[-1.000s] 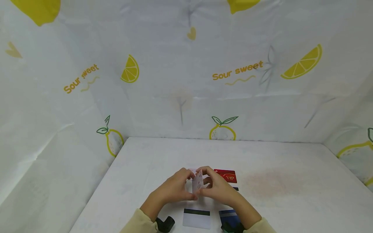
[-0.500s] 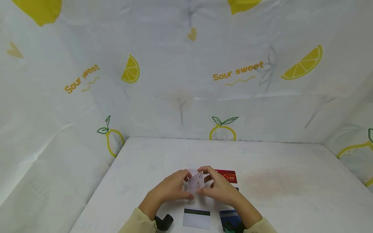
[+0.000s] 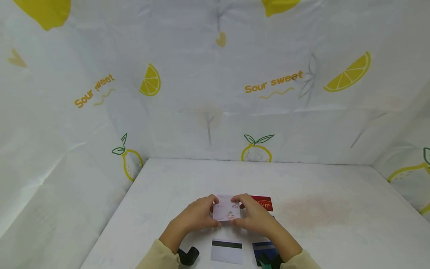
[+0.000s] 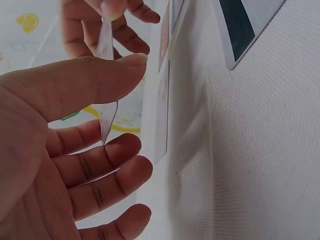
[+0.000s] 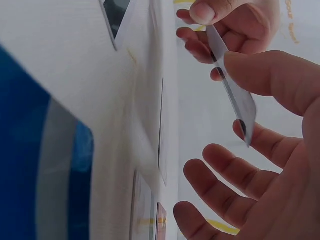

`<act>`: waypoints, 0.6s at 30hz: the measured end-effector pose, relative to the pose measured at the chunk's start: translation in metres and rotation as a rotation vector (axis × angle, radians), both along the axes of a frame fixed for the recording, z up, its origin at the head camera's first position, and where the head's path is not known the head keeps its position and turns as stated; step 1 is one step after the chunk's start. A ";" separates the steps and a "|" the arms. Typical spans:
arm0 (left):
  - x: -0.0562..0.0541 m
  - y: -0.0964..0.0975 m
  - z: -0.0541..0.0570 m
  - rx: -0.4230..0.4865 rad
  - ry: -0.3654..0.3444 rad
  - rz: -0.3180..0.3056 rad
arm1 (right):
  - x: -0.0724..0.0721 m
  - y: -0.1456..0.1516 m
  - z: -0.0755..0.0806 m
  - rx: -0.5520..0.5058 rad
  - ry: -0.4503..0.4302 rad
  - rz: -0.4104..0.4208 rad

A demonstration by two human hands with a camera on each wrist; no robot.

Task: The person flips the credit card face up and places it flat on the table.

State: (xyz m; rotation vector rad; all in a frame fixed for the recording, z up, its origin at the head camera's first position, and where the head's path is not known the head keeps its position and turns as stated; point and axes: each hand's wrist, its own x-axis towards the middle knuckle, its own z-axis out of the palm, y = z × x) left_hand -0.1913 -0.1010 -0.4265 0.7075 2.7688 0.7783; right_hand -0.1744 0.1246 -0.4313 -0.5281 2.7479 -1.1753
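Observation:
A pale pink plastic card [image 3: 226, 212] with small printed figures is held up off the table between both hands. The left hand [image 3: 197, 213] pinches its left edge with thumb and index finger, while the right hand [image 3: 254, 216] grips the right edge the same way. Seen from the left wrist, the card [image 4: 108, 120] is nearly edge-on behind the thumb. A dark stripe runs along the card's back [image 5: 235, 97] in the right wrist view. Just behind, another pale card [image 3: 224, 196] lies on the table, mostly hidden.
A red VIP card [image 3: 265, 204] lies behind the right hand. Nearer are a white card with a black stripe [image 3: 226, 252] and a blue card [image 3: 262, 249], partly covered by the right wrist's gear. The white table [image 3: 336, 231] meets a lemon-print sheet [image 3: 188, 123].
The held card has turned from nearly edge-on to showing its printed face to the head view. Both hands have stayed almost in place, moving slightly apart.

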 end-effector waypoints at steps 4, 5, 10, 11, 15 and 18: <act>0.001 0.001 0.001 0.005 0.008 -0.003 | 0.000 0.001 -0.002 0.042 0.032 0.008; 0.001 0.001 0.002 0.004 0.009 -0.005 | 0.000 0.001 -0.002 0.052 0.036 0.008; 0.003 0.003 0.001 -0.014 0.009 -0.009 | 0.000 0.002 -0.004 0.098 0.015 -0.005; 0.003 0.003 0.001 -0.015 0.006 -0.009 | -0.001 0.002 -0.005 0.106 0.007 -0.008; 0.003 0.002 0.001 -0.019 -0.001 -0.003 | -0.001 0.001 -0.006 0.131 -0.018 -0.008; 0.003 0.002 0.000 -0.020 -0.004 0.002 | -0.001 0.000 -0.006 0.141 -0.024 -0.008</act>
